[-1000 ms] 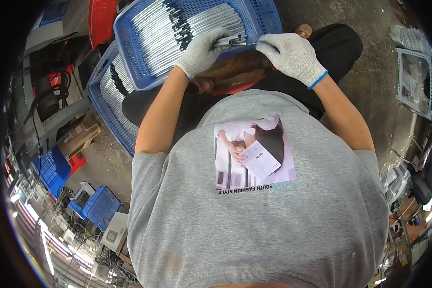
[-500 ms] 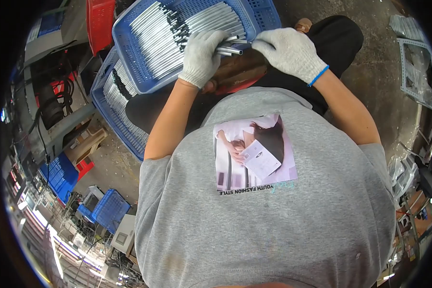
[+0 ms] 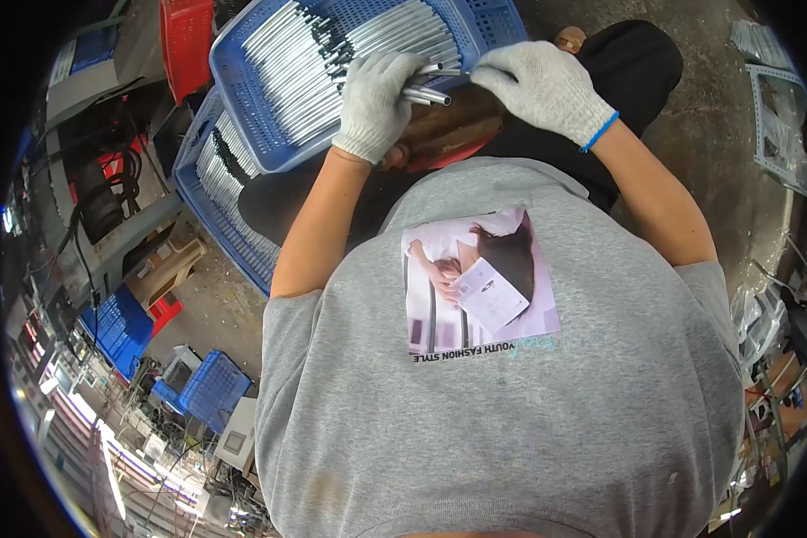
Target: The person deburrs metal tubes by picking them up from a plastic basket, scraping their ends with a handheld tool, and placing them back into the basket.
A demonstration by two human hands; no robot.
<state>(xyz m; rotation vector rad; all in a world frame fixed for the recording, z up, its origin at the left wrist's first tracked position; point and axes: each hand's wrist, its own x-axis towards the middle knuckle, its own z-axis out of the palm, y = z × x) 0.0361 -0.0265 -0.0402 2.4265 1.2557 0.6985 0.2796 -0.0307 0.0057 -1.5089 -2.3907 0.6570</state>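
Note:
My left hand point(image 3: 376, 105), in a white knit glove, is closed around several silver metal tubes point(image 3: 427, 95). Their open ends stick out to the right of the fingers. Facing those ends is my right hand point(image 3: 542, 93), gloved with a blue cuff edge. Its thumb and fingers are pinched together close to the end of one tube; whatever lies between them is hidden. Beyond the left hand a blue plastic basket point(image 3: 269, 161) holds rows of similar tubes, many with black ends.
A second blue basket point(image 3: 185, 179) with tubes sits lower left, partly under the first. A red basket point(image 3: 186, 49) stands at the upper left. My legs in dark trousers point(image 3: 632, 76) flank the work area. A metal frame point(image 3: 785, 130) stands on the right.
The right hand has shifted slightly up and stays pinched near the tube ends. The left hand keeps its hold on the tubes. The camera view has moved a little.

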